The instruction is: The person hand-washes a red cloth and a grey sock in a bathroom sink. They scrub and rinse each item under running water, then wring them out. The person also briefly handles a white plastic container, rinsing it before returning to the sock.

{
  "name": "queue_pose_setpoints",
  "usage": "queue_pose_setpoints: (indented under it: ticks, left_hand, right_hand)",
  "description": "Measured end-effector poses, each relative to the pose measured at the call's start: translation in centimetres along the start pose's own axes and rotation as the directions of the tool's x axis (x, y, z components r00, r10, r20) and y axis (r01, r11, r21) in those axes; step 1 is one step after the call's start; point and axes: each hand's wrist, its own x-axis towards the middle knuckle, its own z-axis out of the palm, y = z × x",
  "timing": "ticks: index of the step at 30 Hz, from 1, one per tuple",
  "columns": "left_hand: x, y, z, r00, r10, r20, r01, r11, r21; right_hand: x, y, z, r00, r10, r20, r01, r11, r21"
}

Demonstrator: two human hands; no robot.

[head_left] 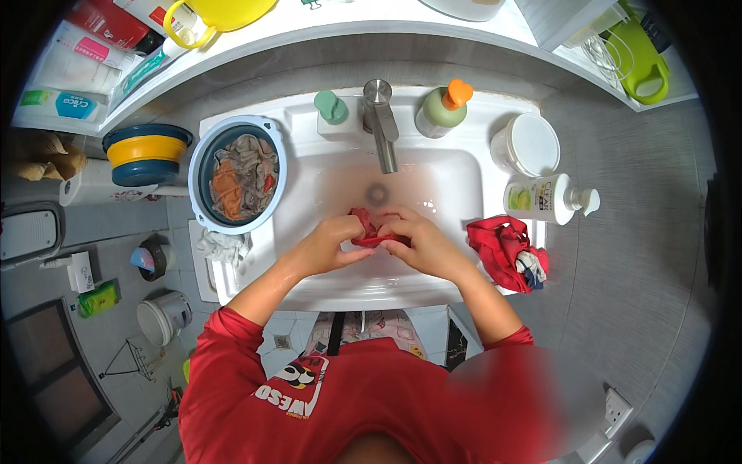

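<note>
A wet red cloth (371, 236) is bunched between my two hands, low over the front of the white sink (309, 290). My left hand (334, 246) pinches its left side with the fingers curled in. On the other side, my right hand (417, 240) is closed on the cloth's right edge. Pinkish water (348, 182) stands in the basin, with the round drain (376, 193) showing through it. Above the water reaches the metal faucet (384, 139). The cloth's exact kind cannot be made out.
Left of the basin sits a blue tub (199, 209) of wet clothes, beside white cloth (224, 246). On the right rim lie red clothes (502, 251), a pump bottle (541, 199) and a white lidded bucket (533, 145). A green soap bottle (439, 116) stands behind; a shelf (371, 35) overhangs the back.
</note>
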Motion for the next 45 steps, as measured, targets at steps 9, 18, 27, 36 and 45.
queue_pose_setpoints:
  ticks: [9,18,27,36,45]
  left_hand:
    - [0.1,0.6,-1.0,0.997,-0.066,0.044,0.079,0.888,-0.454]
    - [-3.6,-6.4,2.1,0.879,-0.406,0.249,0.458,0.576,-0.677]
    - [0.0,-19.2,11.8,0.63,-0.776,-0.03,0.699,0.583,-0.414]
    - [0.7,-22.5,16.0,0.484,-0.822,-0.299,0.676,0.568,-0.469]
    - [0.1,-22.4,14.2,0.63,-0.677,0.381,0.137,-0.385,-0.912]
  right_hand:
    - [2.0,-1.5,-1.2,0.976,0.133,0.175,-0.151,0.984,0.095]
    - [2.8,2.4,0.0,0.982,0.161,0.104,-0.19,0.876,0.444]
    - [3.4,22.3,6.9,0.768,0.631,-0.113,-0.639,0.766,-0.068]
    - [4.3,21.9,9.5,0.774,0.57,-0.274,-0.62,0.6,-0.505]
    - [5.5,15.4,14.1,0.844,0.402,-0.355,-0.459,0.884,-0.091]
